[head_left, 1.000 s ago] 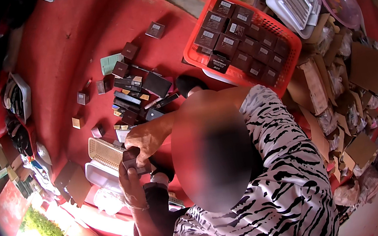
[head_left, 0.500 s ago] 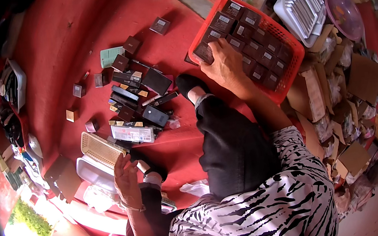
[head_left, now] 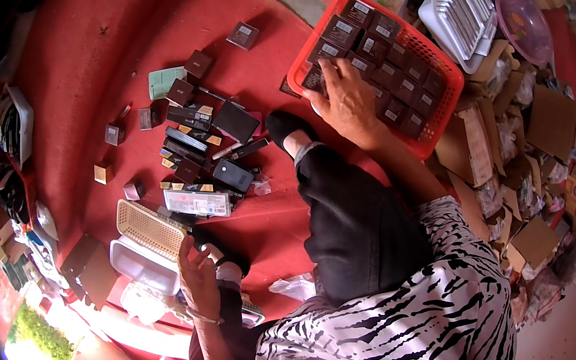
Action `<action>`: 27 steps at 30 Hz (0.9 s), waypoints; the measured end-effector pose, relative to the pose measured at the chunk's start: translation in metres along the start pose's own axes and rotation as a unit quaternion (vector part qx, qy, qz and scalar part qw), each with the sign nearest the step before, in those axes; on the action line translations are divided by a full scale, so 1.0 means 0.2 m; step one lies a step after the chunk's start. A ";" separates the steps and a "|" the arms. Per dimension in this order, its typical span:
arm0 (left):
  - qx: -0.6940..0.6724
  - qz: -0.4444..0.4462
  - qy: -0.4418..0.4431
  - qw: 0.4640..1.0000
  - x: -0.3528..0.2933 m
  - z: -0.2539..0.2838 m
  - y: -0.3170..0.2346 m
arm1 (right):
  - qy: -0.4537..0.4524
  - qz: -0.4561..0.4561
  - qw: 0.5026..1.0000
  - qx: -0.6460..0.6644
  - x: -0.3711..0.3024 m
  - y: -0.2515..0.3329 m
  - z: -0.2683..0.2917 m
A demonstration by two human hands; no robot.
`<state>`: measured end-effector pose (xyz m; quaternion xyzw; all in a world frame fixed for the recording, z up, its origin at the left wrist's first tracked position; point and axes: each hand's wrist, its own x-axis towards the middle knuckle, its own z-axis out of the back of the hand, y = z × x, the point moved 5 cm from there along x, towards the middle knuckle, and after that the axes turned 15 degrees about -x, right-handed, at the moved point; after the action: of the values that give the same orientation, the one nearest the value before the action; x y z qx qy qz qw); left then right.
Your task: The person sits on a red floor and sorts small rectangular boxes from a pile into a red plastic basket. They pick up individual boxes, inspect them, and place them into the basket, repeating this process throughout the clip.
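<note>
My right hand (head_left: 348,98) lies over the near left corner of a red plastic basket (head_left: 425,148). Its fingers are stretched over the small dark brown boxes (head_left: 383,77) packed in rows inside, the thumb apart at the basket's rim. Part of the corner box (head_left: 312,79) shows beside the thumb; the hand hides the rest. My left hand (head_left: 198,275) hovers over my lower leg, loosely curled with fingers apart and nothing visible in it. The closest thing to it is a beige woven-look plastic basket (head_left: 151,229).
On the red floor lies a pile of black cosmetic boxes (head_left: 187,146), with a phone-like dark slab (head_left: 233,176) on it. Loose small boxes (head_left: 243,35) are scattered around. A white tray (head_left: 467,15) stands beyond the red basket; opened cardboard (head_left: 532,241) is heaped at the right.
My right hand has shifted slightly right, its fingers now straighter and lifted off the corner box. The left hand has barely moved. The whole view has drifted a little.
</note>
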<state>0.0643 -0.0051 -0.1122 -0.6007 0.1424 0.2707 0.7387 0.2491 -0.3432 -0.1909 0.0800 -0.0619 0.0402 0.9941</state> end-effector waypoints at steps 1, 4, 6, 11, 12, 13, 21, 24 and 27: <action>0.007 0.003 -0.007 1.000 0.00 0.00 0.00 | 0.001 -0.036 0.998 0.048 0.00 -0.02 0.00; 0.033 0.013 -0.019 0.999 0.00 -0.01 -0.02 | 0.005 0.002 0.999 0.036 0.00 -0.06 -0.03; 0.056 0.021 -0.023 0.998 0.00 0.00 -0.02 | -0.005 -0.019 0.998 0.067 0.01 -0.08 -0.08; 0.009 0.025 -0.036 0.999 0.00 -0.01 0.01 | -0.001 -0.108 0.988 0.107 0.06 -0.14 -0.15; 0.011 0.028 -0.031 0.999 0.00 -0.01 0.03 | -0.003 -0.103 0.989 0.104 0.06 -0.13 -0.15; -0.001 0.039 -0.030 0.999 0.00 -0.03 0.04 | -0.004 -0.099 0.990 0.100 0.06 -0.12 -0.15; -0.003 0.039 -0.024 0.999 -0.02 -0.05 0.03 | -0.027 -0.085 0.987 0.132 0.06 -0.17 -0.18; 0.000 0.011 -0.027 1.000 -0.01 0.00 0.08 | -0.048 -0.082 0.982 0.165 0.06 -0.16 -0.12; 0.001 0.011 -0.034 0.999 -0.01 0.00 0.08 | -0.065 -0.005 0.995 0.078 0.03 -0.04 -0.03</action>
<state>0.0534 -0.0047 -0.1233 -0.5888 0.1239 0.2994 0.7405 0.2558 -0.3507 -0.1969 0.1603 -0.1225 0.0348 0.9788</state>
